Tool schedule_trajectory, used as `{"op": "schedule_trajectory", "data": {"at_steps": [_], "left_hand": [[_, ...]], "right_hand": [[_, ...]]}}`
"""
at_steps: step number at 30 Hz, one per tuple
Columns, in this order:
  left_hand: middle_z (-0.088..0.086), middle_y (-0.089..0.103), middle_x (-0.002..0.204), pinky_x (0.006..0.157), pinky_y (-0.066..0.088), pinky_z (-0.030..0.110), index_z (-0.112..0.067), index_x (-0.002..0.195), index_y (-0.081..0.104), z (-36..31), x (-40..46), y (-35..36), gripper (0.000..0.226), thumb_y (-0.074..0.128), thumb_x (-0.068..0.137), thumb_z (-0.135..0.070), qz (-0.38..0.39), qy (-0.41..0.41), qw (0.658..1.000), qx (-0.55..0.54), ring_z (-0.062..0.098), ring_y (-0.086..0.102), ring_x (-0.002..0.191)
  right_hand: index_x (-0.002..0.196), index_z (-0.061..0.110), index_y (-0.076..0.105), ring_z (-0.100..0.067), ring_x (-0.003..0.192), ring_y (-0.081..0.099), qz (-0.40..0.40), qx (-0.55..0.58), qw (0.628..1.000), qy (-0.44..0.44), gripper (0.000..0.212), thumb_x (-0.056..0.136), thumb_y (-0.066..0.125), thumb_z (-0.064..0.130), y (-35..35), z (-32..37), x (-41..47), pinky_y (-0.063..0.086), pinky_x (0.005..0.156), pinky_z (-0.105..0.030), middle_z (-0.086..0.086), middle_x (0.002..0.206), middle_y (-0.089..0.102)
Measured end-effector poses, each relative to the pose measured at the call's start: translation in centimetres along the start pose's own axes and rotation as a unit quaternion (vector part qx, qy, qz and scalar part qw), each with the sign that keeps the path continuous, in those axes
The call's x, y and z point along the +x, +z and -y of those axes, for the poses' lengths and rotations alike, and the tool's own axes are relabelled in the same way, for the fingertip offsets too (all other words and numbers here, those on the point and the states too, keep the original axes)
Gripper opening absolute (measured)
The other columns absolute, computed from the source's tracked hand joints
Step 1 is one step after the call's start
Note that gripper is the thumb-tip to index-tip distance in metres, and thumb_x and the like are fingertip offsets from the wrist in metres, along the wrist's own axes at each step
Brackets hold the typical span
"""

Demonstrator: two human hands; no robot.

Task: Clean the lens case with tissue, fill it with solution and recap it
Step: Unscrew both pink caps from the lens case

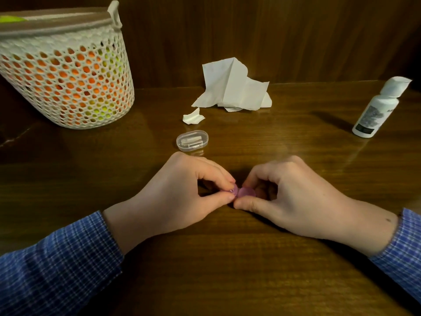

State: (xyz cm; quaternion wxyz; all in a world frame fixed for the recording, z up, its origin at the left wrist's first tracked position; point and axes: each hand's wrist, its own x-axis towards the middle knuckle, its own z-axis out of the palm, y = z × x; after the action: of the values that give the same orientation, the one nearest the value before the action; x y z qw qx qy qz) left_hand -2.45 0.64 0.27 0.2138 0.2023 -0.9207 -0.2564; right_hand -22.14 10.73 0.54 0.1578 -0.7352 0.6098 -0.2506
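Observation:
A small pink lens case (245,192) lies low over the wooden table (250,137), held between both hands. My left hand (173,197) pinches its left end with thumb and forefinger. My right hand (289,197) grips its right end, fingers curled over it, so most of the case is hidden. A crumpled white tissue (232,87) lies at the back of the table, with a small torn tissue piece (193,117) in front of it. The white solution bottle (378,108) stands at the right, its flip cap open.
A small clear plastic box (192,140) sits just beyond my left hand. A white mesh basket (66,71) with orange and green contents stands at the back left. A dark wooden wall (296,37) rises behind the table.

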Motion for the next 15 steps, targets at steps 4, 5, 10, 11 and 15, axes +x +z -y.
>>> {"op": "schedule_trajectory", "data": {"at_steps": [4, 5, 10, 11, 15], "left_hand": [[-0.020, 0.075, 0.107, 0.090, 0.052, 0.011, -0.028, 0.102, 0.081, -0.1, 0.2, -0.3, 0.019, 0.075, 0.084, -0.029, 0.020, 0.004, 1.000, -0.001, -0.010, 0.066, 0.102], [-0.020, 0.075, 0.107, 0.088, 0.051, 0.010, -0.028, 0.103, 0.081, -0.1, 0.3, -0.3, 0.020, 0.075, 0.084, -0.029, 0.025, 0.006, 1.000, 0.000, -0.010, 0.066, 0.102], [-0.022, 0.075, 0.105, 0.084, 0.053, 0.012, -0.029, 0.103, 0.080, 0.1, 0.5, -0.5, 0.018, 0.070, 0.088, -0.032, 0.048, 0.021, 0.999, 0.006, -0.006, 0.067, 0.101], [-0.022, 0.075, 0.104, 0.084, 0.054, 0.014, -0.028, 0.102, 0.081, 0.1, 0.5, -0.5, 0.018, 0.070, 0.088, -0.032, 0.049, 0.025, 0.998, 0.006, -0.005, 0.068, 0.100], [-0.019, 0.075, 0.103, 0.081, 0.056, 0.017, -0.025, 0.100, 0.082, 0.1, 0.4, -0.6, 0.017, 0.071, 0.089, -0.030, 0.050, 0.037, 0.998, 0.007, -0.002, 0.069, 0.099]], "right_hand": [[0.087, 0.027, 0.075, -0.003, 0.068, 0.065, 0.027, 0.017, 0.999, -0.025, 0.033, 0.081, 0.068, 0.059, -0.5, -0.3, 0.4, 0.045, 0.051, -0.014, 0.014, 0.071, 0.068], [0.087, 0.027, 0.074, -0.005, 0.067, 0.065, 0.035, 0.022, 0.999, -0.029, 0.032, 0.081, 0.069, 0.058, -0.6, -0.4, 0.6, 0.046, 0.050, -0.016, 0.013, 0.071, 0.069], [0.085, 0.026, 0.073, -0.011, 0.062, 0.066, 0.060, 0.038, 0.996, -0.057, 0.029, 0.083, 0.071, 0.055, -0.7, -1.3, 1.3, 0.051, 0.049, -0.028, 0.011, 0.071, 0.069], [0.085, 0.025, 0.073, -0.010, 0.062, 0.065, 0.064, 0.040, 0.995, -0.062, 0.029, 0.084, 0.072, 0.054, -0.8, -1.4, 1.4, 0.050, 0.049, -0.028, 0.011, 0.071, 0.068], [0.084, 0.025, 0.071, -0.009, 0.063, 0.065, 0.083, 0.044, 0.992, -0.080, 0.026, 0.086, 0.073, 0.050, -1.1, -1.6, 1.7, 0.051, 0.050, -0.027, 0.012, 0.071, 0.067]]}}
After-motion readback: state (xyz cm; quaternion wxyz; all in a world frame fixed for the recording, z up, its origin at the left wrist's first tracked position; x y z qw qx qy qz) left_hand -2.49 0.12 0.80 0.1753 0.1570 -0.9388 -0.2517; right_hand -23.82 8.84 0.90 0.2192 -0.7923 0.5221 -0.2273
